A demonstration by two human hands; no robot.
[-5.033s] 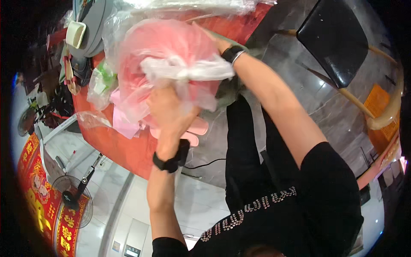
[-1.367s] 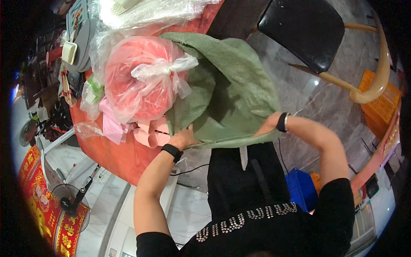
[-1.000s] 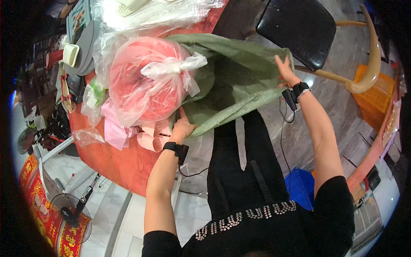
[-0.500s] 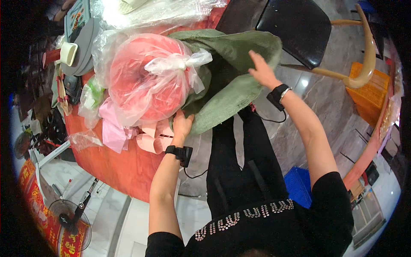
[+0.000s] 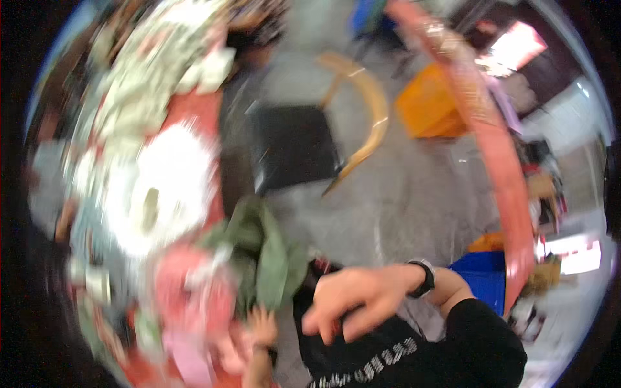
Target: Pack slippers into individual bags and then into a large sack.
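Note:
Smeared by motion, my left hand [image 5: 262,326] is at the lower edge of a green cloth sack [image 5: 275,262], beside the tied clear plastic bag [image 5: 191,288] with something red inside. Whether its fingers grip the sack's edge is unclear. My right hand [image 5: 362,302] is raised over my lap, away from the sack, its blurred fingers bent downward and apart. No held thing can be made out in it. The sack lies with its folds spread, touching the bag's right side. Pink cloth [image 5: 187,359] lies just below the bag.
A large bright, clear plastic wrapping [image 5: 171,181] covers part of the red table [image 5: 194,110], with pale cloths [image 5: 139,90] farther up. A black-seated wooden chair [image 5: 294,145] stands ahead. Orange [image 5: 430,103] and blue crates [image 5: 482,278] are to the right, along a curved red edge [image 5: 501,168].
The view has swung right, so the table, bag and sack appear lower and farther left. My right hand has left the sack's opening and come back toward my body.

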